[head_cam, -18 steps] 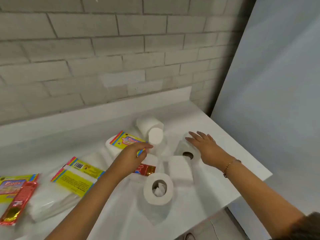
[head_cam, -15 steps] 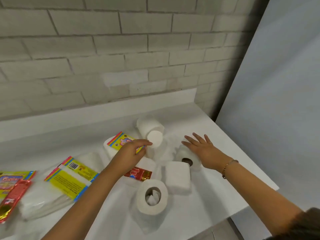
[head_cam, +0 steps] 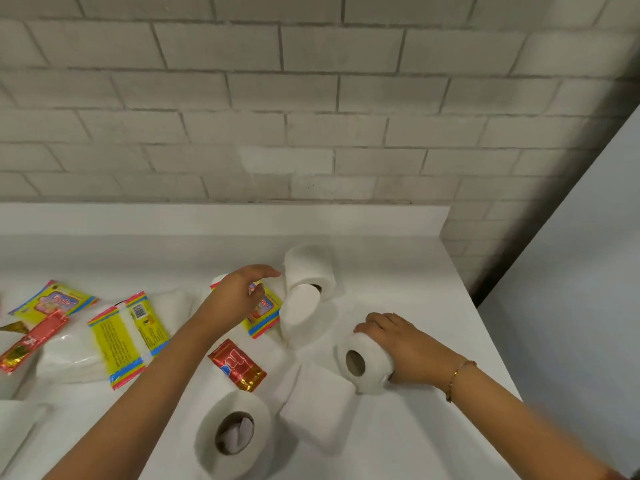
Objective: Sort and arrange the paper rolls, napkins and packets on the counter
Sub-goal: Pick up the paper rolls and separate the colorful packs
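Soft white paper rolls lie scattered on a smooth white tabletop beside glossy plastic packets. The right hand curls around a small roll lying on its side near the tabletop's right edge, its brown core facing the camera. The left hand hovers half open, fingers loosely bent, over a yellow rainbow-edged napkin packet; whether it touches is unclear. A crinkled red foil packet lies nearer. Bare tabletop stretches behind, toward the brick wall.
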Tool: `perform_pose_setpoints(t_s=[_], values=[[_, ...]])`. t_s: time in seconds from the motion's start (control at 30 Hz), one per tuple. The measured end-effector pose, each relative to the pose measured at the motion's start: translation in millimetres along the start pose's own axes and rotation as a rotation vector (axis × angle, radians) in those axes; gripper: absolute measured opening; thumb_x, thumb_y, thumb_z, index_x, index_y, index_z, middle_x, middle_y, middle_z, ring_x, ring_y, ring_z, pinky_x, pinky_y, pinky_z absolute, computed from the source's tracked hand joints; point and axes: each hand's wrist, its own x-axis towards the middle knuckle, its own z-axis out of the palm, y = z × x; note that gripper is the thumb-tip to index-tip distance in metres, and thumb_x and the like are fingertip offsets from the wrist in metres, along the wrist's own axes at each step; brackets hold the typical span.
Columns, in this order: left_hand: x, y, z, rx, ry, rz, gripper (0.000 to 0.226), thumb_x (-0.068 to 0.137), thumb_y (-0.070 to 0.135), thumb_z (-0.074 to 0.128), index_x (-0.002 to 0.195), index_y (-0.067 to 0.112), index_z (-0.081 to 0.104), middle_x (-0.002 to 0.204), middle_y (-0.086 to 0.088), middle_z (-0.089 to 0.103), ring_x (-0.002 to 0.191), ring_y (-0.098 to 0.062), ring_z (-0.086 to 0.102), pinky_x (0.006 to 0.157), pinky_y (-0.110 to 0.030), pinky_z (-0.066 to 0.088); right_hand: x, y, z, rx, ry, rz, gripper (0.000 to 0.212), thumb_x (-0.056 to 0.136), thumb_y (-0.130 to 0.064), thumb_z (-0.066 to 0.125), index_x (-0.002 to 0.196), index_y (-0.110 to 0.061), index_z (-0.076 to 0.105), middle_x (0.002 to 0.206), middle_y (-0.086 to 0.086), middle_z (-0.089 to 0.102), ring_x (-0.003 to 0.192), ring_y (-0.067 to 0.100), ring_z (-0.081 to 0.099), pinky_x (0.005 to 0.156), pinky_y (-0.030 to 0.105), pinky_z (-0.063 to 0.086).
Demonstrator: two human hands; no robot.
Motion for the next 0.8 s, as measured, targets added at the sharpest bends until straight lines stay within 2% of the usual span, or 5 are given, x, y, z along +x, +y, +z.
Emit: perform_pose_setpoints(t_s=[0.23, 0.47, 0.53, 0.63, 0.8], values=[[54, -7, 5, 0.436, -0.208, 0.175, 0.088, 0.071, -0.017, 0.04, 0.142, 0.033, 0.031, 0.156, 0.009, 0.016, 0.134, -0.019, 0.036, 0.086, -0.022, 0.044, -8, 23, -10, 0.446, 0.149, 0.254, 0.091, 0.051, -0.046, 0.08, 0.126, -0.041, 0.031, 0.124, -0.02, 0.039, 0.114, 0.006, 0.043, 0.097, 0.028, 0.043], [99, 1, 27, 0.633, -0.433, 0.415, 0.085, 0.077, -0.002, 0.054, 0.142, 0.04, 0.019, 0.156, 0.009, 0.016, 0.14, -0.02, 0.024, 0.095, -0.034, 0.047, -14, 47, -25, 0.634, 0.422, 0.508, 0.072, 0.063, -0.032, 0.075, 0.121, -0.04, 0.033, 0.111, -0.01, 0.048, 0.108, 0.013, 0.042, 0.09, 0.029, 0.043], [107, 2, 34, 0.646, -0.431, 0.472, 0.079, 0.077, 0.016, 0.057, 0.138, 0.043, 0.015, 0.153, 0.004, 0.026, 0.135, -0.026, 0.03, 0.09, -0.036, 0.05, -13, 51, -29, 0.587, 0.395, 0.536, 0.076, 0.065, -0.03, 0.074, 0.127, -0.037, 0.03, 0.109, -0.011, 0.049, 0.105, 0.013, 0.042, 0.092, 0.031, 0.043], [117, 8, 47, 0.623, -0.42, 0.474, 0.072, 0.07, 0.053, 0.033, 0.14, 0.036, 0.033, 0.15, -0.002, 0.033, 0.131, -0.033, 0.033, 0.09, -0.038, 0.047, -9, 48, -25, 0.432, 0.238, 0.528, 0.087, 0.063, -0.039, 0.073, 0.136, -0.034, 0.025, 0.118, -0.012, 0.044, 0.11, 0.012, 0.04, 0.098, 0.032, 0.039], [130, 5, 58, 0.625, -0.382, 0.445, 0.072, 0.077, 0.019, 0.064, 0.141, 0.035, 0.033, 0.153, 0.001, 0.025, 0.131, -0.034, 0.029, 0.088, -0.037, 0.047, 1, 41, -15, 0.179, 0.075, 0.525, 0.074, 0.063, -0.049, 0.068, 0.125, -0.022, 0.04, 0.125, -0.005, 0.042, 0.116, 0.021, 0.044, 0.093, 0.03, 0.032]])
